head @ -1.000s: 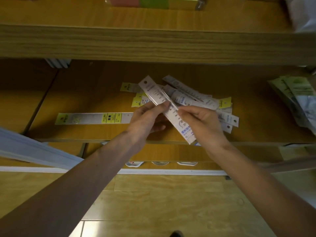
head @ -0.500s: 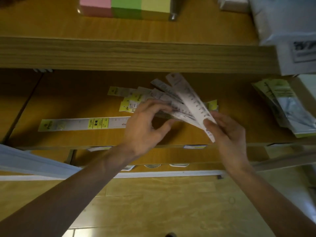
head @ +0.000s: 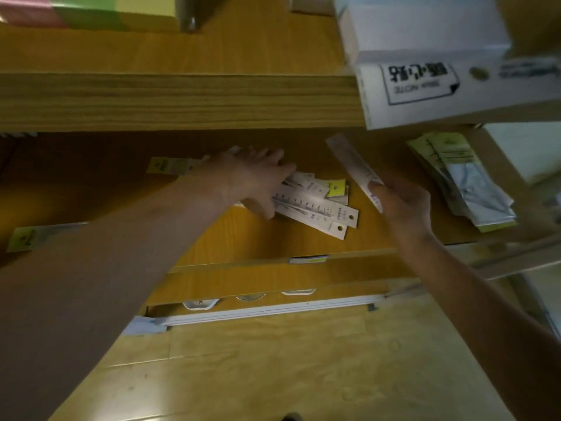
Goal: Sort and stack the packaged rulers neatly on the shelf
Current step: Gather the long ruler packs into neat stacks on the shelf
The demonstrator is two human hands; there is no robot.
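Observation:
A loose pile of white packaged rulers lies on the wooden shelf, some with yellow header tags. My left hand rests on the pile's left part, fingers curled over several rulers, thumb under them. My right hand pinches one white packaged ruler by its near end and holds it off to the right of the pile, slanting away to the upper left. A long ruler with a yellow tag lies at the shelf's far left, mostly hidden by my left forearm.
A bundle of green-and-clear packets lies at the shelf's right end. The upper shelf board overhangs the work area, carrying a white box and coloured sticky-note blocks. Below are a lower shelf and the wooden floor.
My right hand carried its single ruler rightward, away from the pile. My left hand came down onto the pile and closed over it. The camera moved closer and turned right.

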